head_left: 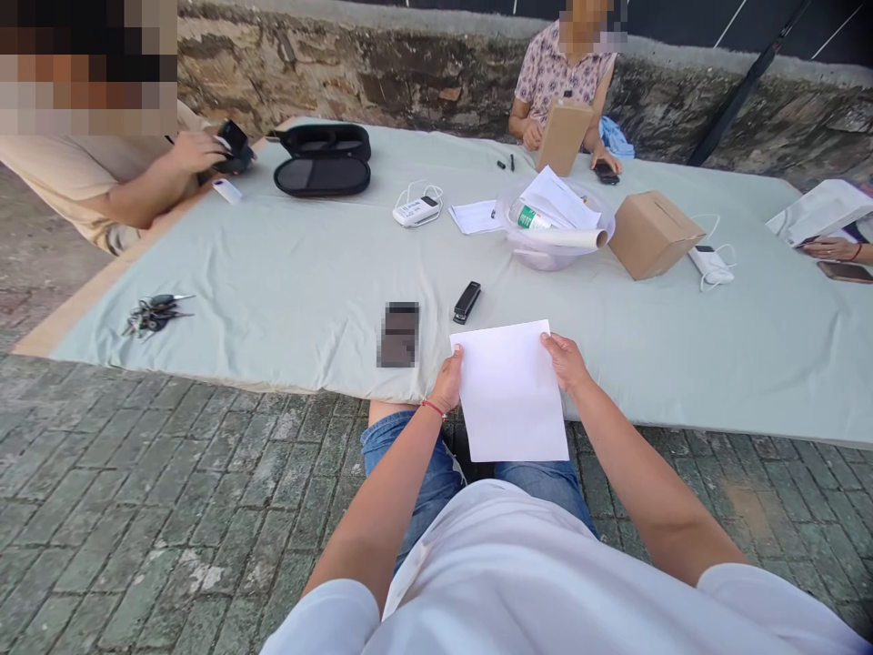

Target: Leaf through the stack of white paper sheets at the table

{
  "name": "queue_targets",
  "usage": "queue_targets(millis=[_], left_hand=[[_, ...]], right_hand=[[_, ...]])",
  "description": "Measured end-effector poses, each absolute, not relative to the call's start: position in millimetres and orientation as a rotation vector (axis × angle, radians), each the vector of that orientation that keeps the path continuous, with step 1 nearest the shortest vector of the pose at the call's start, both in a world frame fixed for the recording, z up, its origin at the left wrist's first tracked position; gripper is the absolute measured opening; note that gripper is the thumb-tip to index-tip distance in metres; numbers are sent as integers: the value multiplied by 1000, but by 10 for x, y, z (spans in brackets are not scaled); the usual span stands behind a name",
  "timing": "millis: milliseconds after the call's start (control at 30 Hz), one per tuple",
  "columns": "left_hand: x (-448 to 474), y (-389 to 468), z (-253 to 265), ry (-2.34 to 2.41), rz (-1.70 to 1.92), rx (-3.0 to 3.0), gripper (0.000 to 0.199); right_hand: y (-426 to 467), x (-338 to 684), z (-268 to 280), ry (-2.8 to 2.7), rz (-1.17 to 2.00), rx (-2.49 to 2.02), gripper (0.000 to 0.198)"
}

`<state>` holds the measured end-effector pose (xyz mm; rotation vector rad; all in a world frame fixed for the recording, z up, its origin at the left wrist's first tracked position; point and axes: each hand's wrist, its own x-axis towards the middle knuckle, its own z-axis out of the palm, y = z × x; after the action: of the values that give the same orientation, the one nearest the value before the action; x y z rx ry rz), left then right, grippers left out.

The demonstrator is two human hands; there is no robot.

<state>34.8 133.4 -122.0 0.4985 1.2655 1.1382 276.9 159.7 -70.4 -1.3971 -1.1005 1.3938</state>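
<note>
A white sheet of paper (511, 391) is held up over the near table edge and my lap; I cannot tell whether it is one sheet or several. My left hand (448, 377) grips its left edge near the top, thumb on the front. On the opposite side my right hand (566, 362) pinches the upper right corner, its other fingers partly behind the paper. Just beyond the paper lies a black stapler (467, 302). Left of the stapler rests a dark, blurred phone-like rectangle (398, 335).
The cloth-covered table (273, 291) also bears keys (156, 314), a black case (323, 162), white devices with cords (417, 211), a plastic basin (546, 257) of papers and a roll, and a cardboard box (655, 235). Other people sit at the left, far and right sides.
</note>
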Motion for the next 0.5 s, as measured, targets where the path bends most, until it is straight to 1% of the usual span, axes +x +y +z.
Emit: queue_targets(millis=[200,400,500], left_hand=[[350,1305,-1169,1061,1124,546,57],[336,1317,-1187,1064,1113,512,51],[343,1330,-1190,1115,1124,467,52]], right_hand=[[1585,2744,-618,-1135,1338,-1412,48],[1619,2729,-623,-1157,1348,-1353,47],[1637,2737,-641,-1170,1340,-1367,49]])
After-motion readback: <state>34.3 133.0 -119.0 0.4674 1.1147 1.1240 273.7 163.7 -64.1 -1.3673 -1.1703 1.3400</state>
